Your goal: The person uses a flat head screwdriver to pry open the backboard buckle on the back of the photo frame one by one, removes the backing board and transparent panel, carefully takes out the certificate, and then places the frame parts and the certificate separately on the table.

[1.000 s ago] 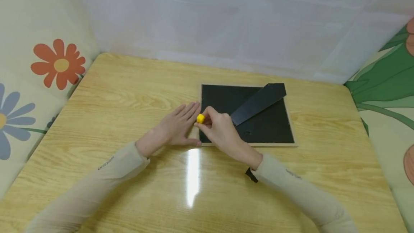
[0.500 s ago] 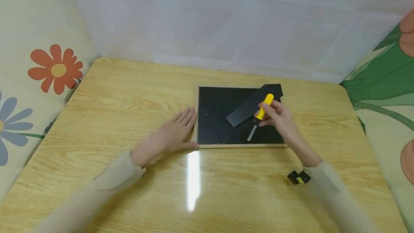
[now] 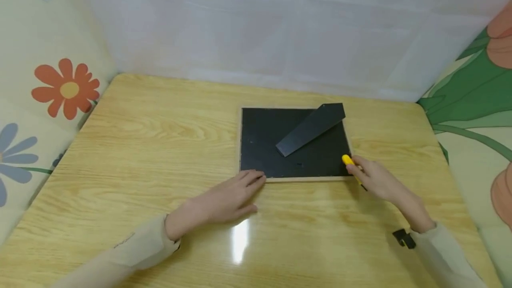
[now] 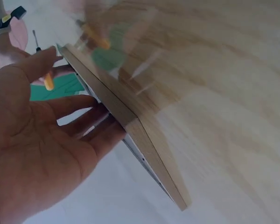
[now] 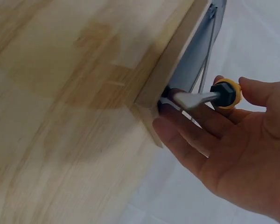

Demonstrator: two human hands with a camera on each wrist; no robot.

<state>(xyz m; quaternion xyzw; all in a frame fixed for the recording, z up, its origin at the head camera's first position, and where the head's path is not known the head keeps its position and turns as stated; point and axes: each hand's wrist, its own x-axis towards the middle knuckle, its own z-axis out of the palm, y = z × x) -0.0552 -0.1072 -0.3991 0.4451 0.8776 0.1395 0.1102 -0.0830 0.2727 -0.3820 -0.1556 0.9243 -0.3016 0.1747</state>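
Screwdriver in My Right Hand, Both Hands at the Frame

And here's the picture frame [image 3: 308, 179], face down before me, its pale wooden rim enclosing a black backing board [image 3: 260, 150]. A black stand [image 3: 312, 129] slants across that board, its wider end overlapping the far right corner in the head view. My right hand [image 3: 378, 179] is at the near right corner, fingers curled round the yellow handle of a screwdriver [image 3: 347, 160], metal shaft pointing back toward me; whether its tip touches the wood, I cannot tell. Over to my left hand [image 3: 228, 198]: it grasps nothing, fingers loosely extended, fingertips on the rim at the near left corner, thumb apart.

Beneath it all, a wood-grain table [image 3: 160, 146], glossy, with a bright reflection near my left thumb. Creased white cloth [image 3: 256, 26] hangs behind. On the left wall, an orange flower [image 3: 69, 90] and a blue flower [image 3: 16, 159]; on the right, big green leaves [image 3: 476, 88].
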